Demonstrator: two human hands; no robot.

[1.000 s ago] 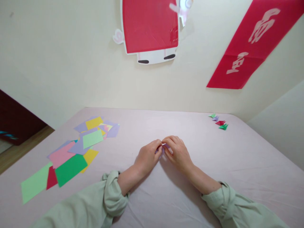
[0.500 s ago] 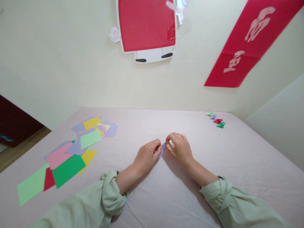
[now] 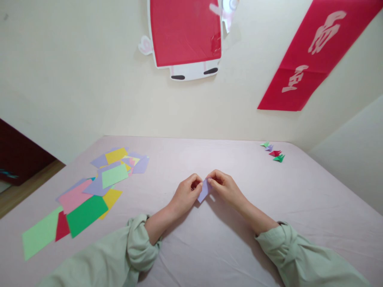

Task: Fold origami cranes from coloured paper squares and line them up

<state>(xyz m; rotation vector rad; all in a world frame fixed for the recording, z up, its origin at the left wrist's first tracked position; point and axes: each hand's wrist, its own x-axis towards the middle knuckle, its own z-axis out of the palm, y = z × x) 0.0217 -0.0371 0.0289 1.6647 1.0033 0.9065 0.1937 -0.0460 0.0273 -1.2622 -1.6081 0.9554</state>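
A small piece of purple paper (image 3: 204, 191) is held between my two hands over the middle of the table. My left hand (image 3: 186, 194) pinches its left side between thumb and fingers. At the upper right of the paper, my right hand (image 3: 226, 187) grips the edge with thumb and forefinger. The paper's face is tilted toward me, with one corner pointing down. Fingers hide part of its edges, so its folds are hard to make out.
Loose coloured paper sheets (image 3: 86, 215) lie overlapping on the left of the pale cloth-covered table (image 3: 191, 255). Several small folded paper figures (image 3: 275, 153), green, purple and red, line up at the back right. A wall (image 3: 191, 107) with red decorations rises behind.
The purple paper has turned so that more of its face shows. My right hand has lowered slightly and its fingers now pinch the paper's upper edge.
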